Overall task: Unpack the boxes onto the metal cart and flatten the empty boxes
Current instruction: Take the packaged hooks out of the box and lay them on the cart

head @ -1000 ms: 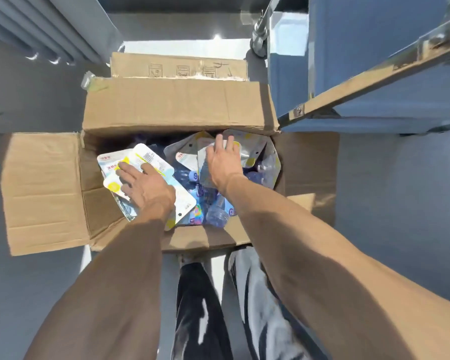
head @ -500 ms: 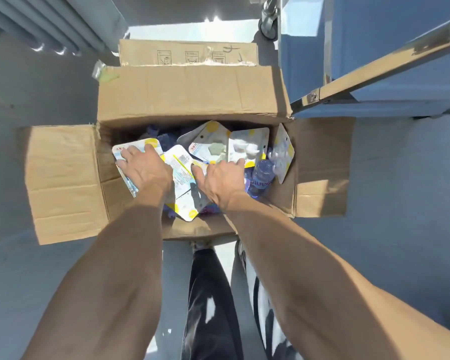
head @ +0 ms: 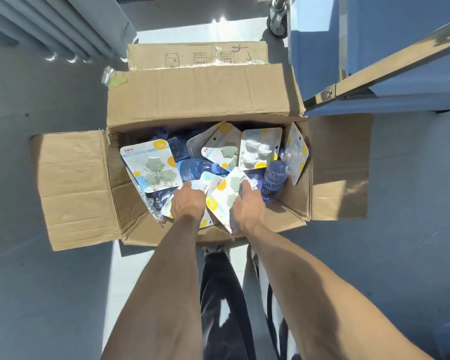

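Observation:
An open cardboard box [head: 73,188] stands on the floor with all its flaps spread out. Inside lie several white-and-yellow blister packs [head: 151,165] and blue water bottles [head: 273,178]. My left hand [head: 187,203] lies on a blister pack [head: 204,222] at the near side of the box, fingers bent over its far edge. My right hand [head: 247,209] grips the edge of another blister pack [head: 222,196], which is tilted up between the two hands. The metal cart [head: 390,55] shows its shiny rail at the upper right.
A second cardboard piece [head: 198,55] sits behind the box. A small green packet [head: 115,79] lies on the floor at the box's far left corner. The cart's caster wheel [head: 278,22] is near the far right. Grey ribbed panels [head: 63,29] are upper left.
My left hand has left the pack at the box's left side and moved to the middle. My right hand has shifted right and tilted up a blister pack. The camera has moved closer.

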Motion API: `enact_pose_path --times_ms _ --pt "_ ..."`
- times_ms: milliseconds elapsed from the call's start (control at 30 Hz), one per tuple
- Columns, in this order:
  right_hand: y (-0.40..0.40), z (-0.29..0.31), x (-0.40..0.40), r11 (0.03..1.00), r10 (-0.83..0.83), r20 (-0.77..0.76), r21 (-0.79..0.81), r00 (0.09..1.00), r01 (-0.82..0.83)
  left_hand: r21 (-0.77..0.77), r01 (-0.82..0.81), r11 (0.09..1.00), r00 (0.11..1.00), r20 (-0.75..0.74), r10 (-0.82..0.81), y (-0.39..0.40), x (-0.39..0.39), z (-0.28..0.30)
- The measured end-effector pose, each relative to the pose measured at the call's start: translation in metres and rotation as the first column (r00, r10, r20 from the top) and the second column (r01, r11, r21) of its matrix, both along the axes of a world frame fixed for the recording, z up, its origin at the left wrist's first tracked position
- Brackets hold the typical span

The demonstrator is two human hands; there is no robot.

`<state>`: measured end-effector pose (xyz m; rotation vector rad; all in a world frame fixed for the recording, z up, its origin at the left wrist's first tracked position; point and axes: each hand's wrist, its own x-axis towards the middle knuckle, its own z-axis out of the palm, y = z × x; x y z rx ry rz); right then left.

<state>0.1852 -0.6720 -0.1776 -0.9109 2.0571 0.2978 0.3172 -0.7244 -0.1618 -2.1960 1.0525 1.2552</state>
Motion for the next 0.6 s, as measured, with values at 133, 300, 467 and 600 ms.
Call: enact_pose_path --times_ms 133,300,467,600 --pt "-0.01 0.0 0.005 0.998 -0.007 0.013 0.06 1.0 0.006 -0.069 -0.06 0.996 0.997 -0.041 0.058 0.001 0.009 -0.004" --pt "-0.014 0.009 0.01 0.994 0.044 -0.018 0.102 0.999 -0.042 0.0 -0.034 0.999 0.977 -0.21 0.033 0.006 0.013 0.012" --pt "-0.012 0.011 0.008 0.958 0.269 -0.07 0.119 0.961 -0.26 -0.357 0.268 0.895 0.963 0.103 -0.247 -0.008 0.012 0.022" --pt "-0.007 0.027 0.01 0.901 0.43 -0.114 0.117 0.895 -0.418 -0.519 0.1 0.849 0.993 0.105 -0.053 -0.027 0.014 0.037"
